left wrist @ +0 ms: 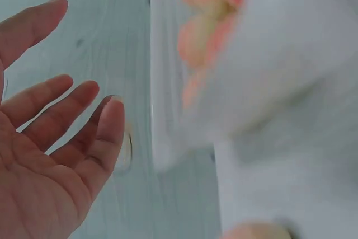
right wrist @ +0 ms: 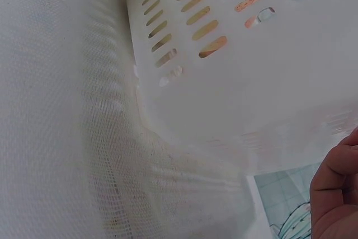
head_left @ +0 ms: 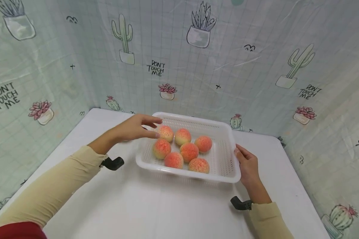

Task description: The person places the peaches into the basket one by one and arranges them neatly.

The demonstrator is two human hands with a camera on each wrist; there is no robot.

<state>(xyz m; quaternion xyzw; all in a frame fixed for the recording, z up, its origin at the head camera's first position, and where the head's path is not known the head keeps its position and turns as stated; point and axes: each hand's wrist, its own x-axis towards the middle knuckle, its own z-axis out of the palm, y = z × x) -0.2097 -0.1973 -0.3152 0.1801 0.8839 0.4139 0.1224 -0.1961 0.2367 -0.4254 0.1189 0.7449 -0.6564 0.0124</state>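
A white plastic basket (head_left: 218, 166) with slotted walls holds several red-and-yellow peaches (head_left: 189, 151). At its right side, my right hand (head_left: 249, 166) grips the rim, thumb on top. My left hand (head_left: 134, 127) hovers over the basket's left edge, fingers spread and slightly bent, with nothing in them. The left wrist view shows that hand (left wrist: 61, 155) apart from the blurred basket (left wrist: 168, 82). Close up in the right wrist view is the outside of the basket (right wrist: 224, 99), peaches showing through its slots; only part of the right hand (right wrist: 338, 188) is visible there.
A white-covered table (head_left: 167, 205) lies under the basket. Cactus-printed curtains (head_left: 179, 66) stand around its back and sides. Black wrist mounts (head_left: 240, 203) sit on both forearms. A blurred pale orange shape (left wrist: 257, 232) shows at the bottom of the left wrist view.
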